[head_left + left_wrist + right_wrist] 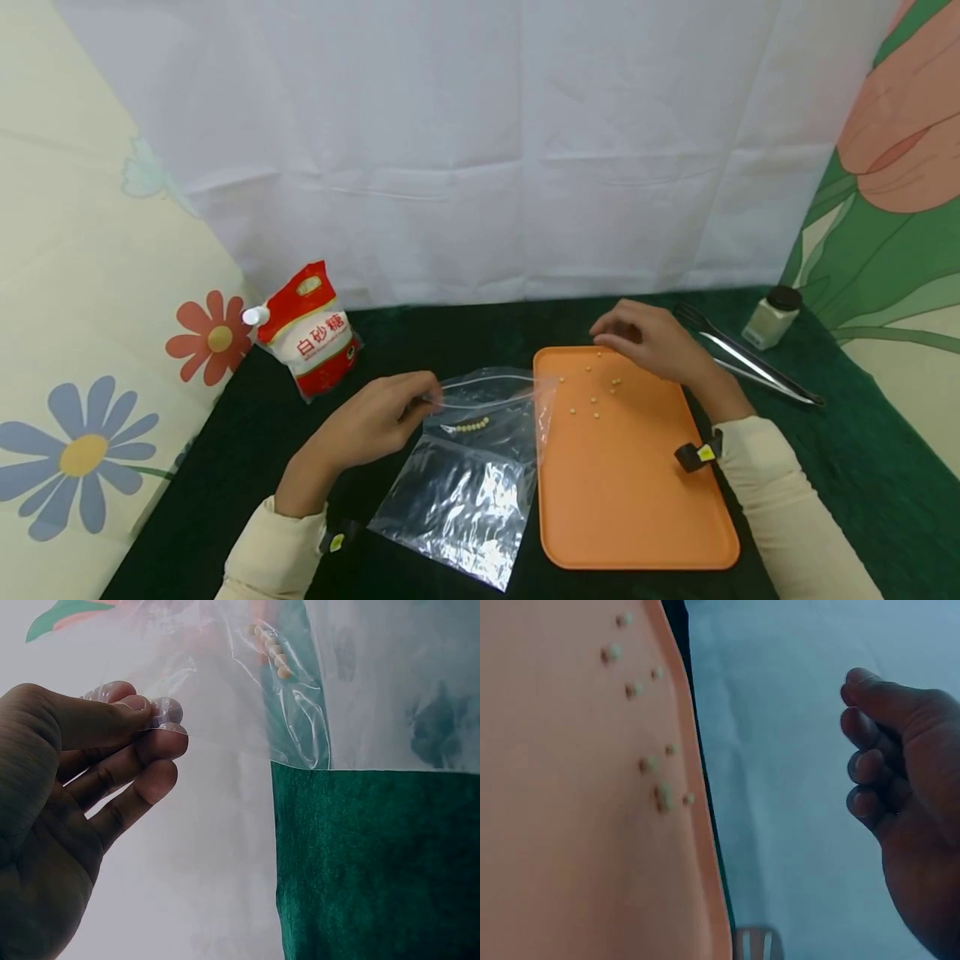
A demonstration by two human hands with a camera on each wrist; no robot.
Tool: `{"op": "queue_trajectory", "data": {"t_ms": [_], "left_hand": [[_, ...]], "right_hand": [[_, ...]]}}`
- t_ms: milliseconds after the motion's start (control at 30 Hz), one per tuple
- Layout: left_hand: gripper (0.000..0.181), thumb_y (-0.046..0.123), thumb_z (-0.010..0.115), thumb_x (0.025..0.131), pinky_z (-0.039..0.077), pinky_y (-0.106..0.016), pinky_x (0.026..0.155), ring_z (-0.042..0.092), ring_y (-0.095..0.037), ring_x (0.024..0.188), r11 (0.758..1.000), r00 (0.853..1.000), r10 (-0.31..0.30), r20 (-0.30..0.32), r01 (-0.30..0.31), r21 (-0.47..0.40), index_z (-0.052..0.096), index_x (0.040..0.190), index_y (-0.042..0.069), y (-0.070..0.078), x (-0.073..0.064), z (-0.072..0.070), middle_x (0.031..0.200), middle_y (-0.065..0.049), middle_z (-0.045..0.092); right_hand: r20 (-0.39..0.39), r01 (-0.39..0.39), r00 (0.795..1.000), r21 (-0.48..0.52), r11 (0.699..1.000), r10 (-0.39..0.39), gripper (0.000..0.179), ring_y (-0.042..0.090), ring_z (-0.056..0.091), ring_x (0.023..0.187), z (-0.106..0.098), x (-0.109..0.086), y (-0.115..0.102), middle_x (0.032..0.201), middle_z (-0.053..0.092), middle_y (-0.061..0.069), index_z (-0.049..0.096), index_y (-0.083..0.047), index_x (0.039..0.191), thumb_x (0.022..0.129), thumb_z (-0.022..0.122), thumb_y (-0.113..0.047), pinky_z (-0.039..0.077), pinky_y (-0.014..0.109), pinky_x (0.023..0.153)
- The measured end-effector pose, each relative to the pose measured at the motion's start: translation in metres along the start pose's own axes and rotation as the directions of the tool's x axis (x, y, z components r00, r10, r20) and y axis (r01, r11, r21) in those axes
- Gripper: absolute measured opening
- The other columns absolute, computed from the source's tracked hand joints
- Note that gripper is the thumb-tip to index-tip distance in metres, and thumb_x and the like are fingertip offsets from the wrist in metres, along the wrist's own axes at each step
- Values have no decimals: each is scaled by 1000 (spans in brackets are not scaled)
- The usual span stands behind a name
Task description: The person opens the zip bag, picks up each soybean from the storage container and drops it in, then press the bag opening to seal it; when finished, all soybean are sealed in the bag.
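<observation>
- As the head view showed, the left hand (pixel 386 421) pinched a clear bag (pixel 457 483) that held yellow balls (pixel 472 426) and overlapped the orange tray (pixel 630 500); a sugar pouch (pixel 322 333) sat left, tongs (pixel 765 372) and a jar (pixel 771 318) right, on the green-covered table (pixel 862 467) before a white cloth (pixel 480 150).
- In the left wrist view, thumb and fingers gripped the bag's edge.
- In the right wrist view, loose balls (pixel 647 764) lay near the tray's rim; the right hand (pixel 922 787) had curled fingers, its hold, if any, unclear.

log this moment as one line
left hand: pinches bag; right hand: near far edge of tray; yellow balls: row in bag, others loose on tray
</observation>
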State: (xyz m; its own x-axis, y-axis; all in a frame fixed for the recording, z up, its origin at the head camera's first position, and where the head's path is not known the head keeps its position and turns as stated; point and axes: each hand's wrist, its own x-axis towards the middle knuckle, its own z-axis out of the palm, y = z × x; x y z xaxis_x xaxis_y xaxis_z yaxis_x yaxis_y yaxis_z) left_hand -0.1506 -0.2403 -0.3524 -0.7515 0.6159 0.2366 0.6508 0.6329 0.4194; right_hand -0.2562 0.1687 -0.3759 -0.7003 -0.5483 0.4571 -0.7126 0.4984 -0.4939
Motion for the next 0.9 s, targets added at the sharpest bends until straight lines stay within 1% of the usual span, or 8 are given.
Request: {"op": "queue_trajectory", "data": {"t_ms": [133, 233, 433, 533, 733, 900], "left_hand": [[26, -2, 70, 90, 57, -26, 76, 58, -3, 78, 1000, 1000, -2, -3, 2, 3, 62, 103, 19, 1, 0, 0, 98, 6, 67], [26, -2, 69, 91, 57, -27, 77, 58, -3, 79, 1000, 1000, -8, 2, 8, 2, 62, 103, 19, 0, -1, 0, 98, 6, 67], [26, -2, 69, 91, 57, -27, 77, 59, -3, 80, 1000, 1000, -12, 7, 12, -6, 62, 103, 19, 0, -1, 0, 99, 5, 67], [25, -2, 70, 91, 57, -27, 77, 58, -4, 79, 1000, 1000, -9, 6, 9, -2, 62, 103, 19, 1, -1, 0, 98, 5, 67], [24, -1, 69, 92, 57, -27, 78, 59, -4, 79, 1000, 1000, -17, 15, 17, -7, 62, 104, 19, 1, 0, 0, 99, 5, 67], [24, -1, 70, 91, 57, -27, 77, 58, -4, 79, 1000, 1000, -18, 16, 18, -3, 62, 103, 19, 3, 1, 0, 98, 4, 67]], "right_hand": [[18, -95, 995, -31, 995, 96, 17, 12, 52, 75, 1, -8, 17, 92, 61, -7, 72, -14, 109, 97, 68, -26, 45, 32, 64], [41, -128, 991, -65, 990, 131, 17, 13, 51, 75, 6, -10, 25, 91, 61, -4, 72, -12, 109, 97, 69, -23, 44, 34, 64], [122, -131, 981, -149, 980, 150, 15, 14, 55, 82, 15, -10, 31, 96, 61, -1, 73, -13, 111, 96, 69, -17, 48, 36, 72], [142, -144, 976, -157, 977, 167, 17, 15, 59, 88, 17, -10, 32, 100, 64, 0, 73, -12, 112, 95, 70, -16, 51, 39, 77], [207, -168, 957, -175, 970, 203, 22, 17, 59, 90, 20, -11, 34, 102, 64, 0, 72, -11, 116, 96, 69, -18, 52, 40, 80], [218, -163, 955, -182, 970, 201, 21, 19, 60, 92, 21, -11, 35, 104, 65, 2, 72, -11, 116, 96, 69, -17, 51, 42, 83]]}}
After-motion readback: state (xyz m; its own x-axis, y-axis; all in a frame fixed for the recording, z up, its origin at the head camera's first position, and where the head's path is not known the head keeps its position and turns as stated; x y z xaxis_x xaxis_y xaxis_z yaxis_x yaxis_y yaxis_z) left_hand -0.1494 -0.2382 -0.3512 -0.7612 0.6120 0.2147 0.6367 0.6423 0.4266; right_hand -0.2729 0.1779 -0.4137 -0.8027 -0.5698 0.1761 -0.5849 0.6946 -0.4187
